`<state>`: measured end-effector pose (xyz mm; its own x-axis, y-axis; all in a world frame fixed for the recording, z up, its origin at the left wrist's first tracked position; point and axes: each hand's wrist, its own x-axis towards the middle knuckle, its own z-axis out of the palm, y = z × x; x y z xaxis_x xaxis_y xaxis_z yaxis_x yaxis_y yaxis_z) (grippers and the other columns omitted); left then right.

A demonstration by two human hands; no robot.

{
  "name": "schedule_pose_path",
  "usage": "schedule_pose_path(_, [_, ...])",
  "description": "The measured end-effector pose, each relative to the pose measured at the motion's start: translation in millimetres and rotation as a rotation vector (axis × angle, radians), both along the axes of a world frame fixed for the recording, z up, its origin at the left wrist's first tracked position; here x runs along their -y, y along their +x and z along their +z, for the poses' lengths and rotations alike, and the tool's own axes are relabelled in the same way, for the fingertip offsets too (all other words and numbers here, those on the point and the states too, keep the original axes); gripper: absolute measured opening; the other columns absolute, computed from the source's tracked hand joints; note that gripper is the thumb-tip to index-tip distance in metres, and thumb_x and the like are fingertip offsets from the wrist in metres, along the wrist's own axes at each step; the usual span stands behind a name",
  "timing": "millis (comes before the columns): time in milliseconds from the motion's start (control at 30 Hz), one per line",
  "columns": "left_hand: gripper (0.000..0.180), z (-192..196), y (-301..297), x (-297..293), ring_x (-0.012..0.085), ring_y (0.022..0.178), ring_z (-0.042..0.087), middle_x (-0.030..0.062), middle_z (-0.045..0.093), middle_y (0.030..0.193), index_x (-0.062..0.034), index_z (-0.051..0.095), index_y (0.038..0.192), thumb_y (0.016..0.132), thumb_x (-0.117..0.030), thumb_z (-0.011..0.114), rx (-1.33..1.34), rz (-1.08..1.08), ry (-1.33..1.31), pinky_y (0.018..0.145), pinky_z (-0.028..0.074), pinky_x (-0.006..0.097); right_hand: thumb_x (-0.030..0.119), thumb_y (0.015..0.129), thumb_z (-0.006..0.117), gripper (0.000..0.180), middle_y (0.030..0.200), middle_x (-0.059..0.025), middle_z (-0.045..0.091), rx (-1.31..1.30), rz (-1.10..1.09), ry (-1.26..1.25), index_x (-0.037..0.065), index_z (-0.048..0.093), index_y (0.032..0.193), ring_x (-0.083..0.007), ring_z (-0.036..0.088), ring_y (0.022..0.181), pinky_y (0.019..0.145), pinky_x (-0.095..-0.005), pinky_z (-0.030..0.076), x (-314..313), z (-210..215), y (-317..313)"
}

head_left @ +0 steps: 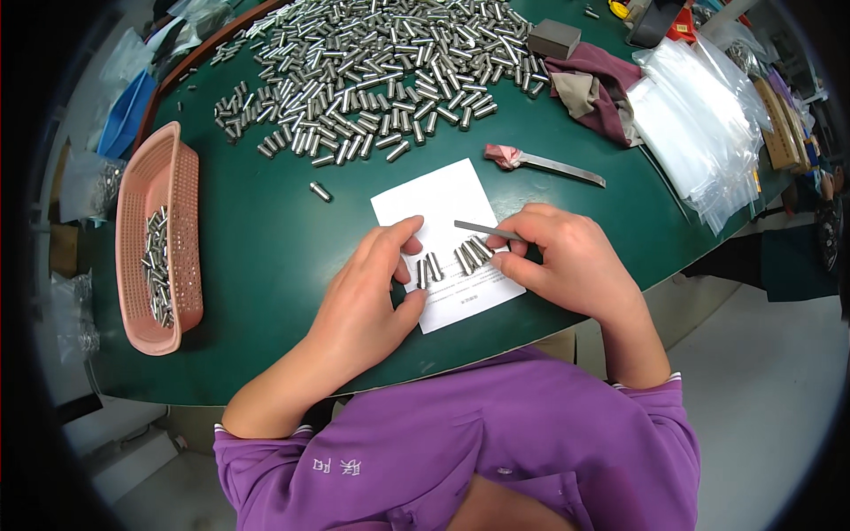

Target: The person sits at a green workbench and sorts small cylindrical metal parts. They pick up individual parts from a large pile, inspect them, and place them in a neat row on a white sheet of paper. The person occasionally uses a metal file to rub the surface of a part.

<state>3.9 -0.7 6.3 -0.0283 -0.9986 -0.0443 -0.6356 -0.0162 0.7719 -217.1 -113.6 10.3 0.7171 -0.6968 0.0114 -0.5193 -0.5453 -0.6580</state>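
Note:
A printed white sheet of paper [460, 190] lies on the green tabletop in front of me. On it rest short shiny metal pins in two small groups: a left group [429, 270] and a right group [473, 255]. My left hand [363, 283] curves beside the left group, thumb and fingers apart, with nothing gripped. Between the thumb and fingers of my right hand [567, 257] is a thin dark-grey stick [474, 228], its free end pointing left above the right group. The right fingertips are close to that group; whether they touch it I cannot tell.
A large heap of metal pins [381, 71] covers the far side. One loose pin [320, 191] lies nearer. At left stands a pink basket [190, 265] with pins inside. Rightward are a wrapped-handle metal blade [567, 170], grey block [554, 39], maroon cloth [606, 75] and plastic bags [699, 124].

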Motion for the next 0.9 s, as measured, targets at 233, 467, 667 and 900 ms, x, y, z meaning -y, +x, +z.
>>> schedule_pose_path(233, [0.066, 0.6, 3.4, -0.8, 0.0207, 0.084, 0.058, 0.0101, 0.056, 0.109, -0.0015, 0.044, 0.137, 0.075, 0.006, 0.065, 0.037, -0.006, -0.032, 0.077, 0.051, 0.034, 0.014, 0.077, 0.076, 0.019, 0.078, -0.0064, 0.063, 0.03, 0.025, -0.024, 0.007, 0.072, 0.094, -0.0201, 0.063, 0.068, 0.062, -0.0328, 0.049, -4.6, -4.8, 3.8])
schedule_pose_path(467, [0.066, 10.7, 7.6, -4.6, 0.0226, 0.083, 0.059, 0.0101, 0.056, 0.103, -0.0004, 0.044, 0.137, 0.074, 0.005, 0.066, 0.097, 0.005, 0.062, 0.077, 0.051, 0.035, 0.014, 0.077, 0.076, 0.019, 0.077, -0.0065, 0.062, 0.026, 0.059, -0.014, 0.006, 0.072, 0.094, -0.021, 0.064, 0.067, 0.06, -0.0331, 0.049, -8.3, -4.3, 8.4])
schedule_pose_path(667, [0.069, 11.8, 9.9, -6.0, 0.0235, 0.082, 0.059, 0.0095, 0.058, 0.099, 0.0002, 0.042, 0.139, 0.074, 0.005, 0.066, 0.135, 0.013, 0.061, 0.078, 0.05, 0.037, 0.015, 0.078, 0.075, 0.019, 0.077, -0.0067, 0.063, 0.046, 0.08, -0.011, 0.005, 0.072, 0.094, -0.021, 0.064, 0.066, 0.059, -0.0337, 0.049, -10.3, -3.9, 10.7])
schedule_pose_path(900, [0.07, 10.0, 11.8, -6.2, 0.0237, 0.081, 0.059, 0.0093, 0.059, 0.098, 0.0004, 0.041, 0.14, 0.074, 0.006, 0.065, 0.139, 0.011, 0.053, 0.08, 0.05, 0.037, 0.017, 0.08, 0.073, 0.018, 0.079, -0.0074, 0.064, 0.041, 0.091, 0.042, 0.006, 0.071, 0.094, -0.0241, 0.065, 0.069, 0.062, -0.0364, 0.051, -13.1, 1.4, 14.0])
